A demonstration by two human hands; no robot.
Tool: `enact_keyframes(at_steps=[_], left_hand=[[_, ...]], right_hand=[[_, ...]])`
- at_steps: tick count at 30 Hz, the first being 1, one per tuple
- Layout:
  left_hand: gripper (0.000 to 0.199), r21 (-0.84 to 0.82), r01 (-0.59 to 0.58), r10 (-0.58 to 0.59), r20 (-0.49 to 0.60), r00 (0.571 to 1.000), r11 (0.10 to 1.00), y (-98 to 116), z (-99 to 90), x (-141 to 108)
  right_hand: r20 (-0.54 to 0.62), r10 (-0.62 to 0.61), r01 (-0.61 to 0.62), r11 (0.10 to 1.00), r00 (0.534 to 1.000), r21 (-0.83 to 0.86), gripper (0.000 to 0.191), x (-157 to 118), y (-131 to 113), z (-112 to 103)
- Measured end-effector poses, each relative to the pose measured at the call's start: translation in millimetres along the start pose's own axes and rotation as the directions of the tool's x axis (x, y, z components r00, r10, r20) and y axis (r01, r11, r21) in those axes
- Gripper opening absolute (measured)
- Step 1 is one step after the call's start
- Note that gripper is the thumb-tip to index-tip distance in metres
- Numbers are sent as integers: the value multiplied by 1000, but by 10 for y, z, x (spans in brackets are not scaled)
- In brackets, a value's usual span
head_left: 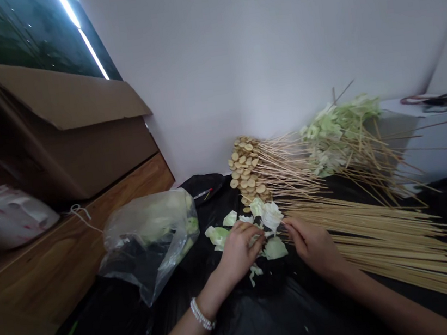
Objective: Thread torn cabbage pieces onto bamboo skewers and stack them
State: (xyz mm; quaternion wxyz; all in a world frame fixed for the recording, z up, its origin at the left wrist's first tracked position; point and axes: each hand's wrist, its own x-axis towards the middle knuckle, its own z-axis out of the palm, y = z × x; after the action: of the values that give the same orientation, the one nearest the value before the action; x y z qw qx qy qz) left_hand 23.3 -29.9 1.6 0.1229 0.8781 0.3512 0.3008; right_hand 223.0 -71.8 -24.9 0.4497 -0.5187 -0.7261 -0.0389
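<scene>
My right hand is closed in a pinch on a thin bamboo skewer, most of which my fingers hide. A pale cabbage piece sits at the skewer's tip, just left of the fingertips. Among the loose cabbage pieces, my left hand has its fingers curled together around a cabbage piece that is mostly hidden beneath them. A green cabbage piece lies left of that hand, and another leaf piece lies between both hands. A white beaded bracelet circles my left wrist.
Bare bamboo skewers spread across the right side. Behind are stacked skewers with round beige slices and a heap of cabbage skewers. A clear plastic bag of cabbage stands left, near a cardboard box. Black plastic sheeting covers the surface.
</scene>
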Motion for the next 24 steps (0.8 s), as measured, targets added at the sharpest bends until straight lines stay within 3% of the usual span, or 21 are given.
enact_keyframes(at_steps=[3,6,10,12,14,16,18,21,24], left_hand=[[15,-10,81,-82,-127,989,997,-23,-47,19],[15,-76,188,-202,-266,943,979,-78,-77,28],[17,-410,275,-423,-331,844,870,-170,-78,57],[20,-652,264,-558,-294,776,711,-201,-72,78],[24,-840,228,-671,-200,714,492,-218,-72,97],[28,-943,187,-733,-81,675,276,-229,-81,111],[29,-981,157,-758,15,652,116,-240,-97,121],[25,-990,139,-781,96,618,-11,-251,-122,133],[24,-985,170,-794,110,598,-9,-228,-137,140]], right_hand=[[13,9,-9,1000,1000,-9,25,-2,-2,-3],[17,8,-8,1000,1000,-16,26,-5,-4,-1],[3,-14,14,1000,1000,-14,25,-7,-11,4],[10,-29,29,999,1000,-15,24,-7,-20,3],[20,-45,45,999,999,-28,24,-6,-31,0],[32,-55,57,998,998,-42,25,-9,-40,-1],[44,-60,62,997,997,-49,25,-16,-42,1],[95,-75,79,996,993,-43,26,-37,-32,14],[161,-115,124,991,980,-43,28,-62,-20,29]])
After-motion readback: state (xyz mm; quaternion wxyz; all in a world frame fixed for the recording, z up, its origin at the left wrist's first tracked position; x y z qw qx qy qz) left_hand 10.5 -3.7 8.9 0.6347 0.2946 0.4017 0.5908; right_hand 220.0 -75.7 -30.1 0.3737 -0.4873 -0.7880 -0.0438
